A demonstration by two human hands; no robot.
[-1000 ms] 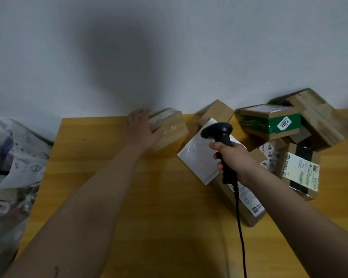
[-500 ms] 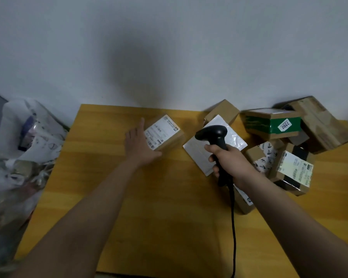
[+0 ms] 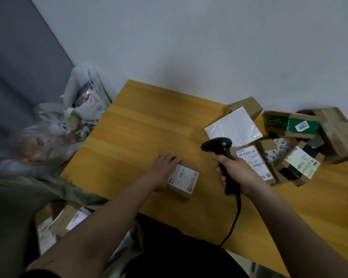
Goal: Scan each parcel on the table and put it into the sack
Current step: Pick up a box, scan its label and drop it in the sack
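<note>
Near the centre of the frame, a small cardboard parcel (image 3: pixel 183 180) with a white label, its print too blurred to be read, is held at its left side by the left hand (image 3: pixel 163 169) on the wooden table (image 3: pixel 141 125). A black corded scanner (image 3: pixel 223 157) is gripped by the right hand (image 3: pixel 237 173) just right of it. At the right, a pile of parcels (image 3: pixel 289 141) is seen; "2022" is written on the white tag of a green-taped box (image 3: pixel 293 125). The sack (image 3: pixel 54 217), with boxes inside, is seen at lower left.
</note>
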